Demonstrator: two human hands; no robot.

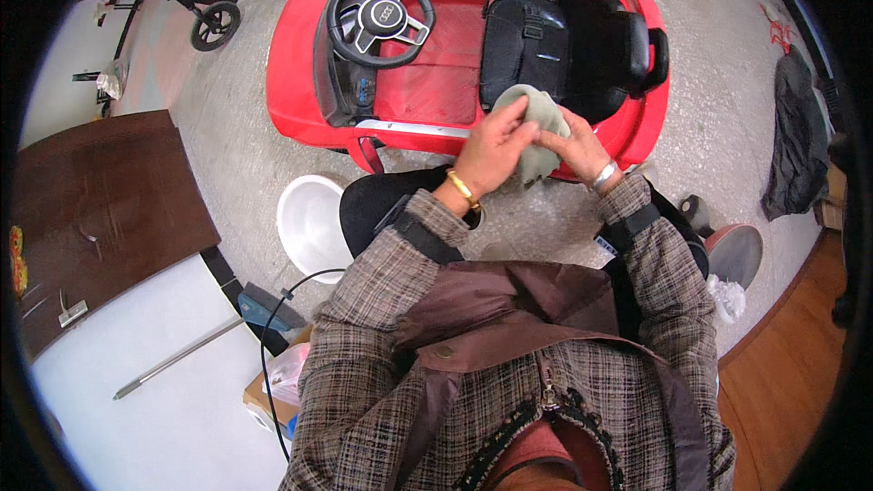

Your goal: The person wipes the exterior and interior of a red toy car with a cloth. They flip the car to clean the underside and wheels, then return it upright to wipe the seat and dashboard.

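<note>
A pale grey-green cloth (pixel 538 118) is bunched between my two hands, in front of the near side of a red ride-on toy car (pixel 296 64). My left hand (pixel 491 147) pinches its left edge between thumb and fingers. With closed fingers, my right hand (pixel 575 145) grips the cloth's right side. Just beyond the cloth is the car's black seat (pixel 527 45), with a buckle on it. The car's black and silver steering wheel (pixel 382 20) is farther left, over a red floor that looks smudged.
A white basin (pixel 309 223) stands by my left knee. A small black bike (pixel 215 25) is at the far left, and a dark brown panel (pixel 109 218) lies nearer. Black fabric (pixel 793 141) lies at the right, with a round dish-like object (pixel 735 253) by my right leg.
</note>
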